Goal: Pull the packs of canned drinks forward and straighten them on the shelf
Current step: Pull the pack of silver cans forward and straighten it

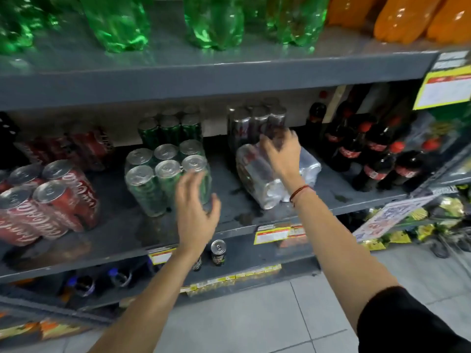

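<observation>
Coca-Cola can packs (48, 200) near left on shelf (122, 233); green pack (163, 179) centre; toppled clear-wrapped pack (265, 179) right, label unreadable. Left hand (196, 215) spread, empty. Right hand (283, 154) open over toppled pack, contact unclear.

Green plastic bottles (117, 26) and orange bottles (407, 19) are stood on the top shelf. Dark cola bottles with red caps (377, 154) are grouped at the right of the middle shelf. Yellow price tags (272, 234) are stuck along shelf edges. A single can (218, 253) is seen on the lower shelf above a grey tiled floor (254, 322).
</observation>
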